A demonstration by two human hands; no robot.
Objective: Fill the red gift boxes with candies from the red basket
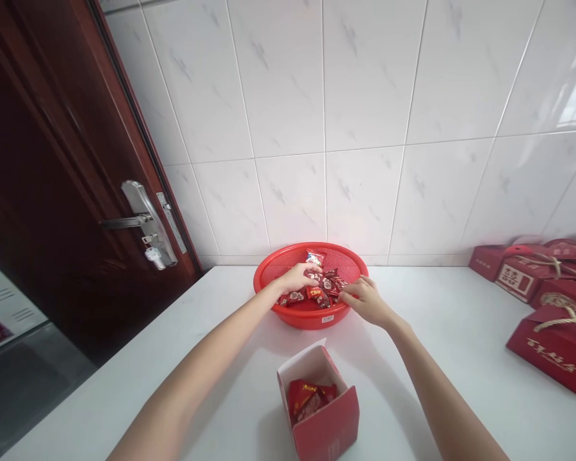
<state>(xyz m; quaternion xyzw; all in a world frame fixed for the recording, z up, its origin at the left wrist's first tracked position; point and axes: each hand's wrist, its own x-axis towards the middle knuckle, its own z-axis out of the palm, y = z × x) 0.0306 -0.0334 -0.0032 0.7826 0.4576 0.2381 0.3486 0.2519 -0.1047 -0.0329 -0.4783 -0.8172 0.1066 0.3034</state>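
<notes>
A red plastic basket with a mesh wall stands against the tiled wall, holding several wrapped candies, mostly red. My left hand reaches over its left side, fingers stretched out and apart above the candies. At the right rim, my right hand has its fingers bent inward and down, close to the candies; whatever is between the fingertips is hidden. Nearer to me stands an open red box with a white inside and its flaps up. Red candy packets lie in it.
Several closed red gift boxes with rope handles are grouped at the right of the white table. On the left is a dark red door with a metal handle and keys. White tiles line the back wall.
</notes>
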